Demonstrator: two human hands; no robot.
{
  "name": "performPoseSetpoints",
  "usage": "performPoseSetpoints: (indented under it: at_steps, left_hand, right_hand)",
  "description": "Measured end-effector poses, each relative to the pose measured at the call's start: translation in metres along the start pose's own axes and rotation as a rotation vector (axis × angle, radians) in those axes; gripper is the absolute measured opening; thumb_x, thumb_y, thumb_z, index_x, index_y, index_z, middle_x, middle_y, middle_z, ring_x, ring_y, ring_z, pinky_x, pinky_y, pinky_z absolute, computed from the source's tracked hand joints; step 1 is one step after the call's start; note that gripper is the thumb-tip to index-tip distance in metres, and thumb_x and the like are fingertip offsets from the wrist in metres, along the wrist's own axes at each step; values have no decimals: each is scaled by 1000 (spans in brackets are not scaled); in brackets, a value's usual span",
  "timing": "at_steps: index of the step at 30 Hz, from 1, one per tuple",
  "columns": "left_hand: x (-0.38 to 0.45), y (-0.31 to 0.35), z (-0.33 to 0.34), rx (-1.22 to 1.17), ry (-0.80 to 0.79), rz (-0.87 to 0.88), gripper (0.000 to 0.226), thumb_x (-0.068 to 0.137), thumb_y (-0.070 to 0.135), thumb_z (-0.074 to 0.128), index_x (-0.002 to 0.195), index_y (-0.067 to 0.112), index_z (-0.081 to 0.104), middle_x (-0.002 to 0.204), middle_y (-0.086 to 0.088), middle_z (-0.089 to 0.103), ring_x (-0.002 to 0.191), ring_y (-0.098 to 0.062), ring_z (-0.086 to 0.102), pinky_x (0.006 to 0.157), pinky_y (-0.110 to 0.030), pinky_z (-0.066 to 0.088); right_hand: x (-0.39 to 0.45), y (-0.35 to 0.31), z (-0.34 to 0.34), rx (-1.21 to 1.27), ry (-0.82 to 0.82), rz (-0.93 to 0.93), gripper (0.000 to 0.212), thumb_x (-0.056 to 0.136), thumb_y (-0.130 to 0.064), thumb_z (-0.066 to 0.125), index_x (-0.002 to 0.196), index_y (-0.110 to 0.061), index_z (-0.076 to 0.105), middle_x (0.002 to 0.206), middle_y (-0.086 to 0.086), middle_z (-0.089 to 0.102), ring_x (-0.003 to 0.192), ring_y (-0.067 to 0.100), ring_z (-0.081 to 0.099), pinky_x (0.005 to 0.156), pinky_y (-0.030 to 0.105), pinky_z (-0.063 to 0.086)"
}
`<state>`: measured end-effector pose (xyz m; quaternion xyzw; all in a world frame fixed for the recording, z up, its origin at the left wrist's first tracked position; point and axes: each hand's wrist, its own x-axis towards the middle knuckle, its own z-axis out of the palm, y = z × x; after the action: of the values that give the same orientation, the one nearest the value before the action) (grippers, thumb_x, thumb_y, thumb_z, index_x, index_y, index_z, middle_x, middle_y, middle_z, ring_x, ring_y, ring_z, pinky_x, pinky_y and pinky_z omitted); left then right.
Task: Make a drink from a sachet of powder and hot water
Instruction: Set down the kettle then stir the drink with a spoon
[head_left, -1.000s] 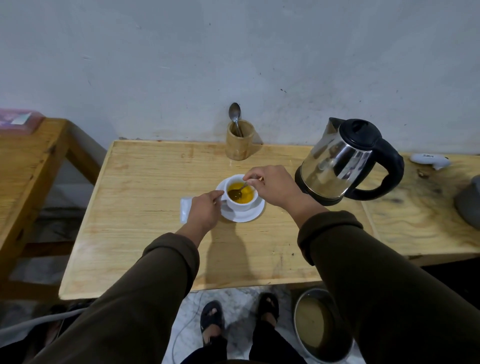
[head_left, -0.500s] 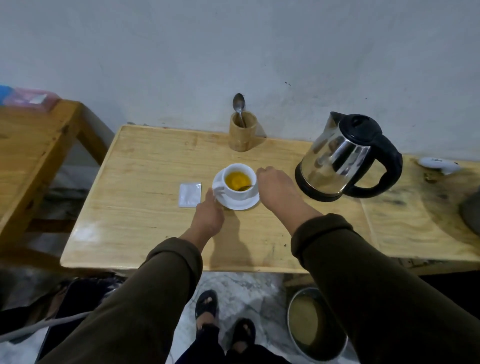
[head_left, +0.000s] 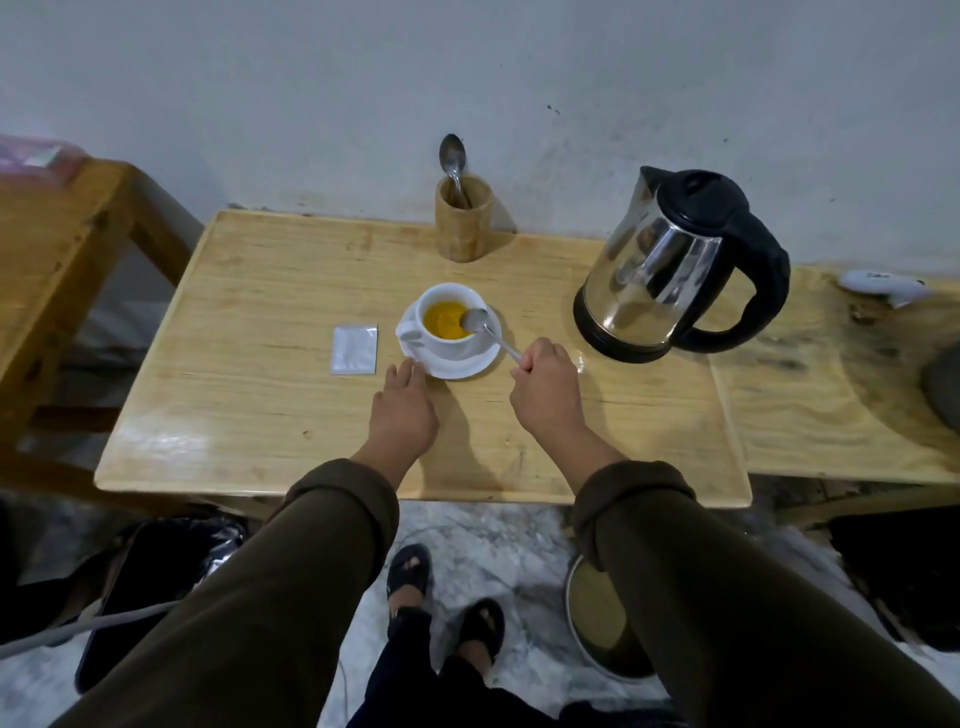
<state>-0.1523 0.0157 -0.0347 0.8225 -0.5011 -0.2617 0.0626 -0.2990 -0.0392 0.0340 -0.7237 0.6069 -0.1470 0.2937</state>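
Lifting the spoon (head_left: 485, 330) clear of the cup (head_left: 451, 326) cleanly matters here: the right hand (head_left: 543, 382) pinches its handle, bowl over the rim, while the left hand (head_left: 402, 400), fingers relaxed, touches the saucer (head_left: 467, 364); letting drips fall into the yellow drink (head_left: 444, 321) spares the tabletop (head_left: 260, 405).

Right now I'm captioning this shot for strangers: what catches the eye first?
The white cup of bright yellow drink on its saucer at the table's middle, with the right hand holding a spoon over its rim. Next, the shiny steel kettle at the right, then the white sachet left of the cup.
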Motion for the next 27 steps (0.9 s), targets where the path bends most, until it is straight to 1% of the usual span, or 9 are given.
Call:
performPoseSetpoints:
  at_steps: [2, 4, 8, 11, 13, 16, 17, 22, 27]
  left_hand:
    - [-1, 2, 2, 24, 7, -8, 60, 96, 12, 37, 150, 7, 12, 161, -7, 6, 150, -25, 2, 118, -42, 23]
    - [-2, 4, 4, 36, 11, -23, 61, 96, 12, 37, 150, 8, 10, 161, -7, 5, 150, -25, 1, 119, -43, 21]
    - [-2, 8, 7, 52, 10, -54, 62, 96, 10, 34, 151, 9, 7, 162, -5, 1, 150, -23, -2, 120, -43, 19]
    - [-2, 11, 10, 45, 17, -77, 63, 95, 9, 33, 152, 9, 5, 162, -5, 0, 150, -23, -2, 120, -43, 19]
    - [-2, 12, 12, 47, 34, -83, 63, 95, 9, 33, 152, 9, 5, 162, -5, 1, 150, -23, -2, 120, -43, 19]
    - [-3, 11, 16, 64, 63, -72, 64, 94, 8, 34, 151, 8, 6, 162, -4, 1, 150, -23, -2, 120, -43, 19]
    - [-3, 10, 17, 74, 71, -65, 64, 94, 8, 34, 151, 8, 6, 162, -4, 1, 150, -23, -3, 120, -44, 18]
    - [-5, 7, 19, 89, 93, -38, 65, 93, 7, 34, 151, 9, 5, 162, -5, 0, 150, -23, -4, 121, -44, 17]
    - [-6, 4, 19, 83, 102, -20, 66, 93, 7, 35, 151, 10, 5, 162, -4, 0, 150, -22, -3, 121, -43, 16]
  right_hand:
    - [-5, 7, 3, 88, 53, 9, 16, 91, -2, 51, 85, -12, 41, 97, 8, 46, 82, 18, 42, 63, 16, 24]
    - [-10, 14, 7, 172, 127, 44, 16, 92, -2, 51, 83, -11, 40, 94, 5, 44, 81, 16, 40, 62, 15, 23]
    - [-14, 27, 17, 286, 249, 182, 15, 93, -2, 49, 83, -10, 40, 101, 10, 48, 84, 19, 43, 67, 11, 26]
    - [-15, 35, 28, 294, 282, 294, 10, 93, -2, 47, 88, -10, 43, 109, 14, 49, 96, 28, 51, 73, 19, 32]
    - [-13, 38, 34, 284, 280, 360, 6, 93, -3, 47, 98, -4, 50, 116, 18, 50, 104, 30, 52, 77, 22, 35]
    - [-10, 43, 43, 202, 206, 382, 19, 95, -4, 45, 110, 6, 50, 120, 20, 50, 112, 34, 50, 95, 33, 42]
    - [-8, 45, 46, 194, 195, 399, 21, 95, -5, 45, 112, 6, 48, 121, 21, 51, 112, 34, 51, 97, 35, 42]
    - [-1, 51, 55, 174, 183, 497, 29, 94, -10, 49, 119, 1, 43, 117, 23, 60, 108, 36, 60, 87, 39, 49]
    - [7, 55, 56, 57, 166, 500, 28, 93, -10, 49, 119, 1, 47, 122, 20, 54, 110, 32, 56, 85, 36, 47]
